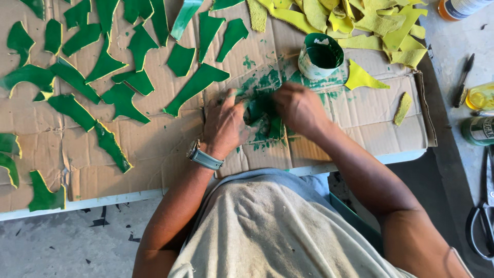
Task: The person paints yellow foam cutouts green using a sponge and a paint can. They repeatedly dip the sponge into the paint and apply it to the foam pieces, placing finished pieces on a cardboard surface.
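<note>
Head view, middle of the frame: the left hand [225, 123] and the right hand [299, 109] meet over a green-painted piece [263, 119] lying on the paint-smeared cardboard sheet [329, 105], the left fingers curled and pressed on its left edge, the right fingers bent together on its right side. Just above the hands stands a paint cup [320, 55] smeared green inside. Painted green pieces [123, 72] lie spread across the upper left, and unpainted yellow pieces [360, 20] are heaped at the upper right.
</note>
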